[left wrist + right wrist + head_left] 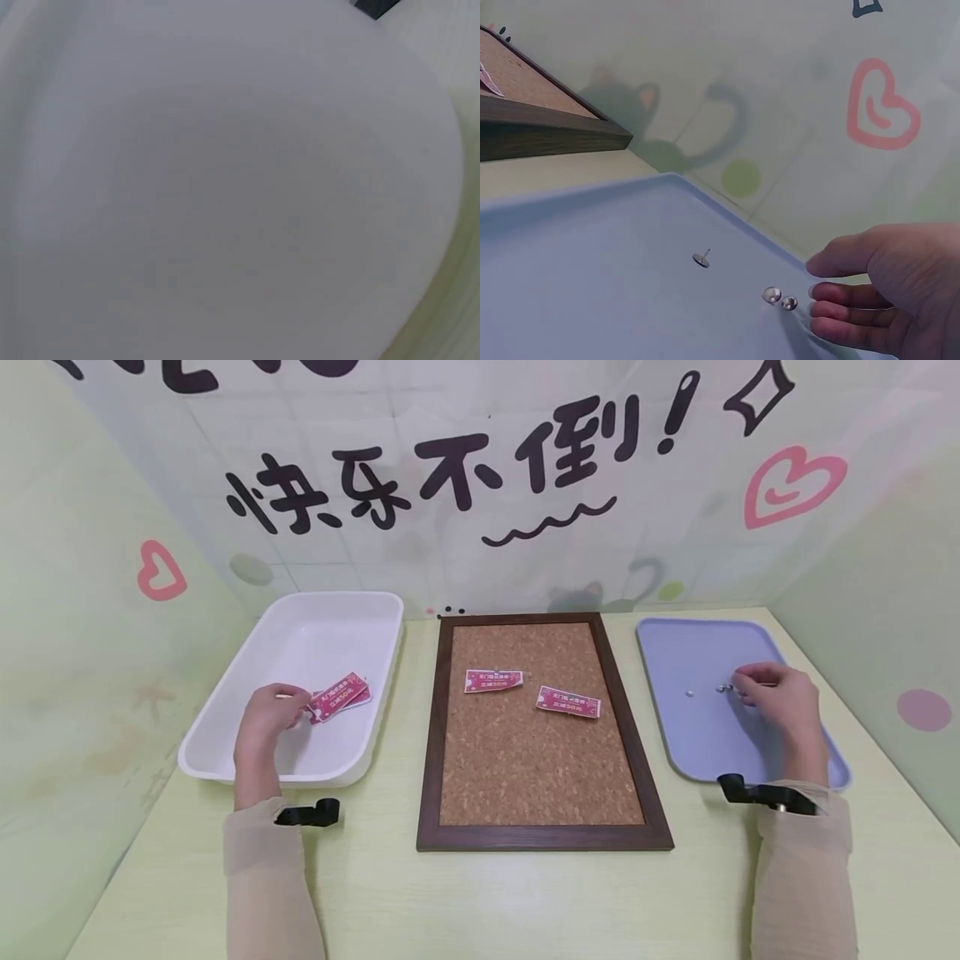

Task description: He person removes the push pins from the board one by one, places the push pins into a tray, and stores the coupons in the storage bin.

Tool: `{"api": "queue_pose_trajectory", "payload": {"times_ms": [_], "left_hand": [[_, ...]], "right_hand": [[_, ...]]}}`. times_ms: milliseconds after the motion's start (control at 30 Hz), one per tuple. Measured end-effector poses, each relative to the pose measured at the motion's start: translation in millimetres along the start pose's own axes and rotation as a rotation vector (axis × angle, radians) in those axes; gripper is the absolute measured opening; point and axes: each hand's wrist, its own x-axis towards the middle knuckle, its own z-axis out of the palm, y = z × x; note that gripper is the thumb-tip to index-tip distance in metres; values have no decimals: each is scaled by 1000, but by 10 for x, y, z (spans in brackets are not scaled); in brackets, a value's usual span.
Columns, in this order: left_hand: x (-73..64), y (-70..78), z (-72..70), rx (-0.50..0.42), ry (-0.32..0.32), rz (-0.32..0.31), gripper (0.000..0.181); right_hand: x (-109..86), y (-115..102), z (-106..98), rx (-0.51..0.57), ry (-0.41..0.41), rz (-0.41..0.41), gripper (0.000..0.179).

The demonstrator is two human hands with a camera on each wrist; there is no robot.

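In the head view my left hand (pixel 272 717) is inside the white tray, its thumb and fingers pinching the left end of a pink printed coupon (pixel 337 695). Other coupons overlap beneath it. The left wrist view has only the blurred white tray wall, without the hand. My right hand (pixel 783 700) hovers over the blue tray (pixel 697 652), fingertips close to two silver thumbtacks (pixel 771 295). Thumb and fingers stand apart with nothing between them in the right wrist view. Another thumbtack (pixel 700 260) lies farther left, its pin pointing up.
Between the trays lies a cork board (pixel 540 777) with a dark wooden frame. Two coupons sit on its upper half, one left (pixel 492 681) and one right (pixel 568 702). The white tray (pixel 300 610) is at the left. A printed backdrop (pixel 450 560) rises behind the table.
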Motion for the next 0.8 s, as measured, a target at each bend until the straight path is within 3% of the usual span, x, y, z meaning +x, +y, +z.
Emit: {"api": "queue_pose_trajectory", "payload": {"times_ms": [333, 500, 800], "left_hand": [[-58, 71, 3, -74, 21, 78, 50], [-95, 153, 29, -90, 38, 114, 49], [-167, 347, 108, -101, 46, 202, 44]], "right_hand": [[-9, -107, -8, 93, 53, -46, 24], [-9, -224, 13, 67, 49, -88, 37], [-27, -481, 96, 8, 36, -189, 45]]}}
